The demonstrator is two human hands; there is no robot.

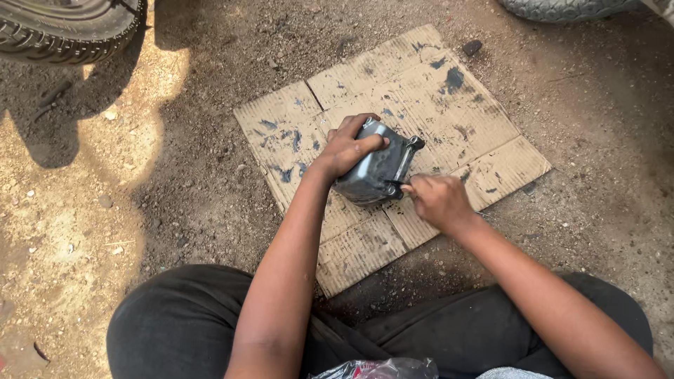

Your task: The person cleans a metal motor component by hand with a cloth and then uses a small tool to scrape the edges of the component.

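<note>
— Where am I looking from?

— I have one view only, from the head, pitched steeply down past the knees point(175, 323) to the dirt ground point(175, 175).

— How near?

— Arm's reach. Both forearms run up from the bottom edge to the cardboard sheet point(435, 91), which sits mid-frame.

— And the edges?

— A tyre point(70, 31) clips the top left corner, another tyre point(562, 8) the top right. With no second view, nothing overlaps.

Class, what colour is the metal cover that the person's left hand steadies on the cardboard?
Dark grey, slightly glossy metal cover, clearest in the head view.
</note>
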